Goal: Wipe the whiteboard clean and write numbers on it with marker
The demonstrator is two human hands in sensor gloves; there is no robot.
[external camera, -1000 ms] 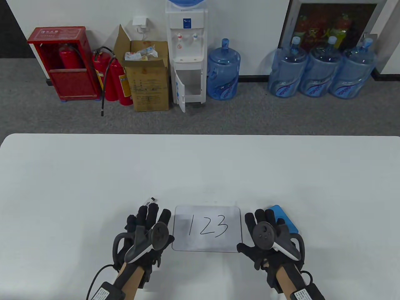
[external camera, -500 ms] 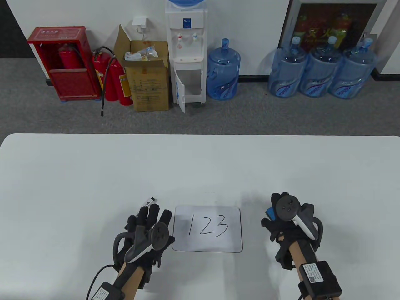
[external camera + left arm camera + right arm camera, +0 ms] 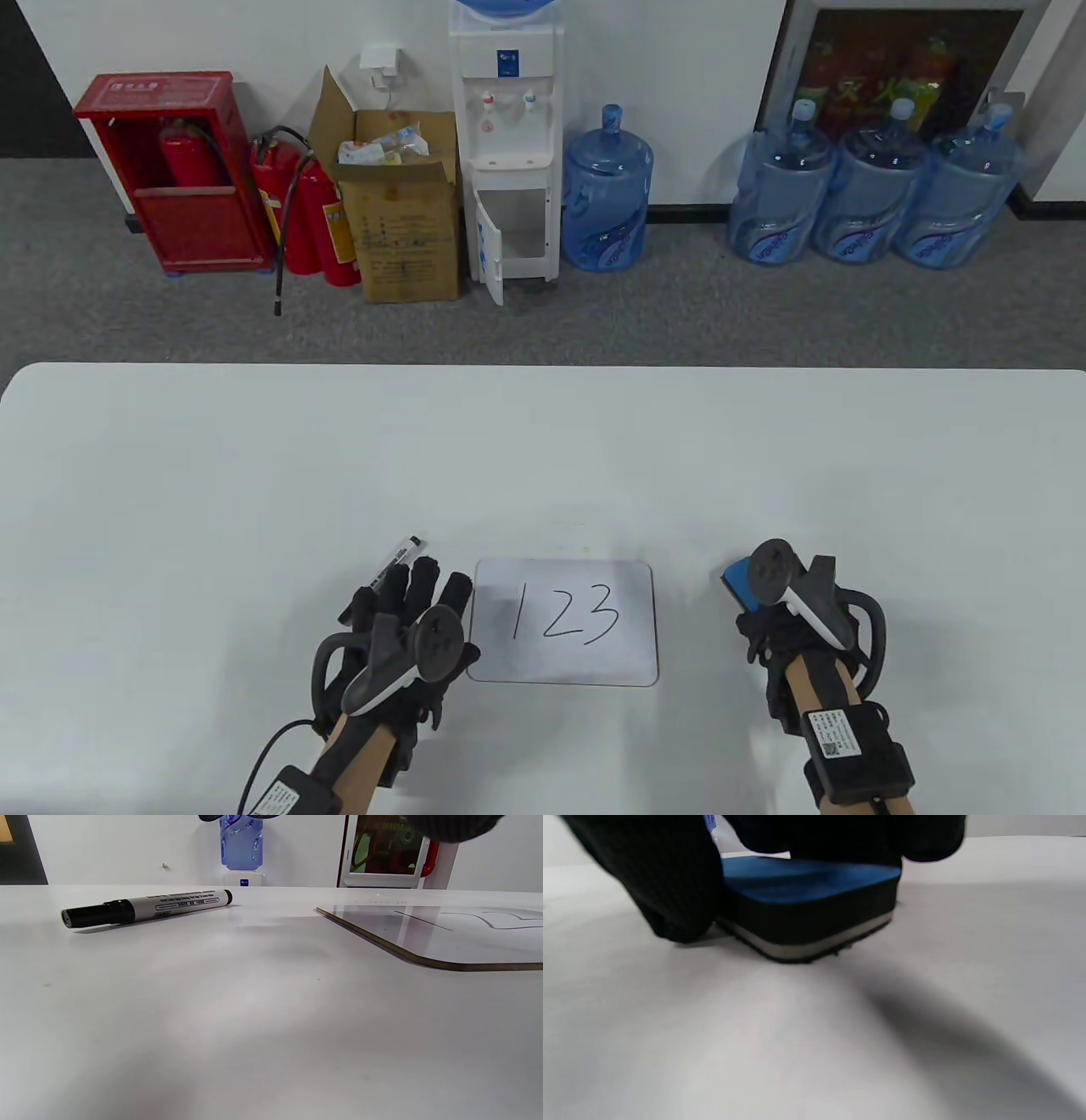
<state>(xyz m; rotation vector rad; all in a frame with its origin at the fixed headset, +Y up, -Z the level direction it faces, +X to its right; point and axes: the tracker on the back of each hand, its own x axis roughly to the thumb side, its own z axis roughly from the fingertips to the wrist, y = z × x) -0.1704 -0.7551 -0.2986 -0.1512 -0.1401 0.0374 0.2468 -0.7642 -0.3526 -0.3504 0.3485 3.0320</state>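
Note:
A small whiteboard (image 3: 564, 624) with "123" in black lies flat near the table's front edge; its left corner shows in the left wrist view (image 3: 445, 938). My left hand (image 3: 416, 590) lies just left of it, fingers straight, holding nothing. A capped black-and-white marker (image 3: 394, 560) lies slanted under those fingers, apart from the board, and shows whole in the left wrist view (image 3: 144, 907). Right of the board, my right hand (image 3: 753, 609) grips the blue eraser (image 3: 735, 582). In the right wrist view the thumb (image 3: 670, 891) and fingers clamp the eraser (image 3: 806, 895) low at the table.
The white table (image 3: 543, 458) stretches wide behind the board. Beyond its far edge on the floor stand a water dispenser (image 3: 507, 144), several blue water jugs (image 3: 874, 195), a cardboard box (image 3: 407, 212) and red fire extinguishers (image 3: 305, 212).
My right hand left the board's right edge, swung out over the blue eraser, turned and closed on it. The left hand barely shifted; more of the marker shows.

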